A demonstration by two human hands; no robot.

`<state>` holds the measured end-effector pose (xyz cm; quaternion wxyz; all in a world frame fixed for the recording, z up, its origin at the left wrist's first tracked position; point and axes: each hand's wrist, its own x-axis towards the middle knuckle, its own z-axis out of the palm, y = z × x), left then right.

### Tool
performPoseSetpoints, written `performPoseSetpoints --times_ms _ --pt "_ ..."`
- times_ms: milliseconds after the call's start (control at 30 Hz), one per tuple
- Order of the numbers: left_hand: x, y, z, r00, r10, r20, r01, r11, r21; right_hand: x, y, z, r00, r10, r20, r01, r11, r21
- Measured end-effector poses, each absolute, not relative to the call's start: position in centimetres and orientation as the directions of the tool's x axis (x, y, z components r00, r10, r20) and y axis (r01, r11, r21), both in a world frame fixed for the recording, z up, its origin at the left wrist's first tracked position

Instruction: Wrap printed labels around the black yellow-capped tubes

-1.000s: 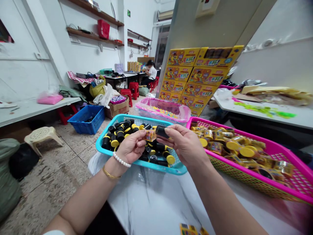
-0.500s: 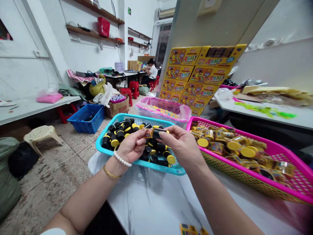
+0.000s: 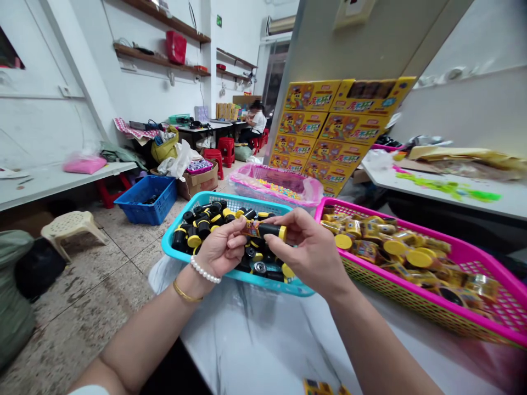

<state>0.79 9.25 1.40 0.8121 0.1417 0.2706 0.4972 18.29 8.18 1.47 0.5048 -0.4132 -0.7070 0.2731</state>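
Observation:
My left hand (image 3: 222, 247), with a pearl bracelet and a gold bangle at the wrist, pinches the end of a printed yellow label (image 3: 252, 228). Fingers and thumb of my right hand (image 3: 315, 252) close around a small black canister (image 3: 270, 230) with a yellow lid. The label meets the canister's side; whether it is stuck there I cannot tell. Both hands are over a teal basket (image 3: 165, 241) of loose black canisters with yellow lids. To the right, a pink basket (image 3: 465, 248) holds many canisters wrapped in yellow printed labels.
A white marble-patterned table (image 3: 247, 334) bears the baskets, with yellow labels (image 3: 317, 387) at its front edge. Behind are a pink tub (image 3: 317, 189) of colourful pellets and stacked yellow boxes (image 3: 304, 123). A blue crate (image 3: 144, 211) and a stool (image 3: 72, 227) stand left; a person (image 3: 258, 120) sits far back.
My right hand has opened its grip slightly and shifted right and down around the canister, so its yellow lid and more of the label now show. The left hand stays nearly in place.

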Motion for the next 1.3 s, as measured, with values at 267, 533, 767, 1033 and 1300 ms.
performPoseSetpoints --times_ms 267,533,767,1033,1300 --pt "0.8 9.3 1.1 0.397 0.862 -0.316 -0.668 0.507 0.545 18.4 7.9 2.3 -0.237 0.859 0.453 0.253 0.505 -0.825" --pt "0.9 9.4 1.0 0.336 0.895 -0.292 -0.662 0.445 0.603 18.5 7.4 2.7 -0.22 0.867 0.447 0.42 0.497 -0.759" --pt "1.3 8.5 0.7 0.295 0.917 -0.268 -0.638 0.398 0.66 18.4 7.8 2.4 -0.176 0.907 0.382 0.311 0.419 -0.853" --pt "1.3 8.2 0.1 0.261 0.951 -0.167 -0.657 0.302 0.691 18.0 8.5 2.9 -0.088 0.994 0.069 -0.101 0.06 -0.993" --pt "1.1 8.5 -0.2 0.284 0.945 -0.162 -0.701 0.32 0.637 17.8 8.1 2.6 -0.045 0.99 0.136 0.1 0.139 -0.985"
